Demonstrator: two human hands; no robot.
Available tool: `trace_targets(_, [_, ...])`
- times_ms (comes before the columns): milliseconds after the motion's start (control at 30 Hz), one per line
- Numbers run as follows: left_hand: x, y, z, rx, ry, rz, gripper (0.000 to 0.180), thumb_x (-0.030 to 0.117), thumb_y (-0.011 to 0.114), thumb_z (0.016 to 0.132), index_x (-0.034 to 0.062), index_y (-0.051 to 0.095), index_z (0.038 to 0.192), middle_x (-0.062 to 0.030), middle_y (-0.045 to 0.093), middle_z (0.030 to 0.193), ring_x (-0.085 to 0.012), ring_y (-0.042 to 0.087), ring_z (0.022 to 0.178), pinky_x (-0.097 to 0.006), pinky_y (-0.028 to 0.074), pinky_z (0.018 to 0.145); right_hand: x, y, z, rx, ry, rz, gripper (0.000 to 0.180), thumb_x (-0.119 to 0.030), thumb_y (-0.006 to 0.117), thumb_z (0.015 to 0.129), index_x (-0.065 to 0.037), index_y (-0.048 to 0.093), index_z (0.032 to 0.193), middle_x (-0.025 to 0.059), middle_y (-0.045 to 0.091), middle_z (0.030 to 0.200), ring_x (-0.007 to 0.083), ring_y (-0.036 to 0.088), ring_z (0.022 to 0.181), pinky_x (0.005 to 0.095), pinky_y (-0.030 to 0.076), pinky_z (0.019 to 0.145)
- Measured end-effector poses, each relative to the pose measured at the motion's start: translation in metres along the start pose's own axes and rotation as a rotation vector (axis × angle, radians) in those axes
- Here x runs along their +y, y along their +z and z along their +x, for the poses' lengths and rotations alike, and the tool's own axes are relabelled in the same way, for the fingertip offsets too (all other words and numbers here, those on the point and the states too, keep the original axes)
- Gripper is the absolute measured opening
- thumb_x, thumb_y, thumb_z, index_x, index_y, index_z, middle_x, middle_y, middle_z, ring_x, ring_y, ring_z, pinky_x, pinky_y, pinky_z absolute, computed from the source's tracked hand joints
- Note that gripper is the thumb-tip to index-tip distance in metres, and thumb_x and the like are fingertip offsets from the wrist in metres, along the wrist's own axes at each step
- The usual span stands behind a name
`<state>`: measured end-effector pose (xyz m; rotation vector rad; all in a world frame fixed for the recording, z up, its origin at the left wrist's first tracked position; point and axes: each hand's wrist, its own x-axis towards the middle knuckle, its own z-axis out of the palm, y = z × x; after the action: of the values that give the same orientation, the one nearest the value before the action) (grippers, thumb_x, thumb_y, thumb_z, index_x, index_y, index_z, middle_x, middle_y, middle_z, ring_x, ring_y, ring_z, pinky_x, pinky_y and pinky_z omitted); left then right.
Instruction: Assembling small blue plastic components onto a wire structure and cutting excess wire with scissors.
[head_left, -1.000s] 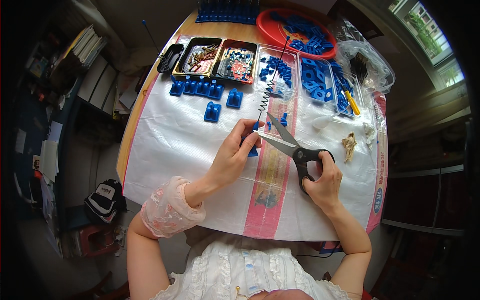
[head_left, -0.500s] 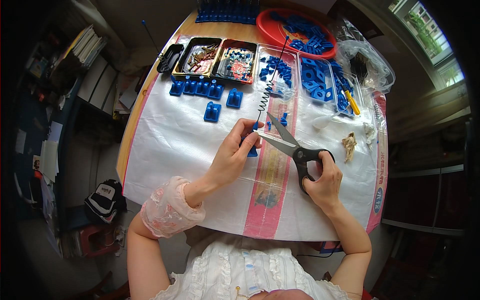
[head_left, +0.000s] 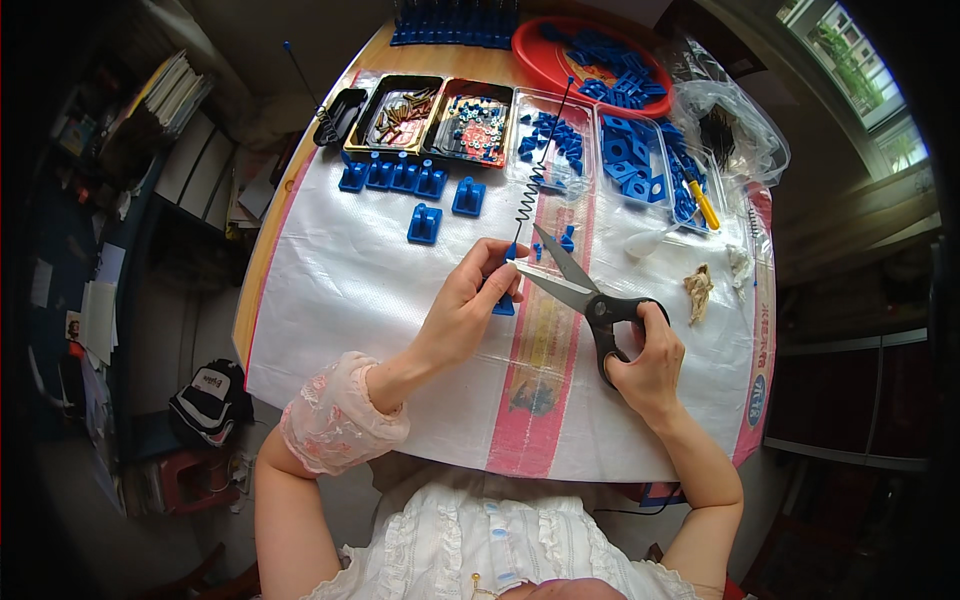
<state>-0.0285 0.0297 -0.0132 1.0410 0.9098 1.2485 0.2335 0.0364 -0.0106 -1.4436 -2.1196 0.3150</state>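
My left hand (head_left: 462,305) pinches a small blue plastic piece (head_left: 511,252) between thumb and fingers. From it a thin black coiled wire (head_left: 526,207) rises, tilted away from me and ending in a blue tip. A flat blue base (head_left: 504,309) shows under those fingers, partly hidden. Closed through the black handles of a pair of scissors (head_left: 572,290) is my right hand (head_left: 648,368). The blades stand apart; the lower one reaches my left thumb tip beside the blue piece. Whether it touches the piece, I cannot tell.
Trays of screws (head_left: 403,117), small nuts (head_left: 475,122), blue parts (head_left: 548,145) and square blue bases (head_left: 632,160) line the far side. Behind stands a red basin (head_left: 530,62). Several blue assembled pieces (head_left: 404,178) sit left; a crumpled tan scrap (head_left: 699,292) lies right.
The wire's top has tipped very slightly to the left, and the fingers of my left hand have shifted a little around the blue piece. The scissors look the same.
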Motion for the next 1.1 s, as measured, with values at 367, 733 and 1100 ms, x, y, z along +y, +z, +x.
trace_targets(367, [0.001, 0.003, 0.0, 0.025, -0.004, -0.011, 0.027, 0.012, 0.044, 0.105, -0.0021, 0.048, 0.128, -0.0025, 0.053, 0.097, -0.0077, 0.053, 0.09, -0.025, 0.049, 0.088, -0.001, -0.001, 0.001, -0.004, -0.013, -0.005, 0.046, -0.007, 0.073, 0.057, -0.003, 0.051, 0.097, 0.0114, 0.055, 0.077, 0.0297, 0.059, 0.068, 0.0392, 0.044, 0.061])
trace_targets(733, [0.0, 0.001, 0.0, 0.025, -0.022, -0.016, 0.022, 0.015, 0.049, 0.104, 0.0002, 0.051, 0.12, -0.0013, 0.054, 0.089, -0.0086, 0.055, 0.084, -0.025, 0.049, 0.082, -0.001, -0.001, 0.0, 0.02, 0.055, 0.03, 0.045, -0.006, 0.072, 0.057, -0.003, 0.052, 0.097, 0.0097, 0.053, 0.075, 0.0276, 0.056, 0.065, 0.038, 0.043, 0.06])
trace_targets(1100, [0.0, -0.004, 0.002, 0.004, -0.134, -0.175, 0.028, 0.026, 0.04, 0.108, 0.0025, 0.056, 0.105, -0.0004, 0.051, 0.074, -0.0083, 0.049, 0.069, -0.024, 0.047, 0.068, 0.005, 0.001, -0.002, 0.118, -0.023, 0.085, 0.045, -0.005, 0.071, 0.056, -0.003, 0.051, 0.095, 0.0097, 0.053, 0.075, 0.0277, 0.055, 0.065, 0.0377, 0.042, 0.06])
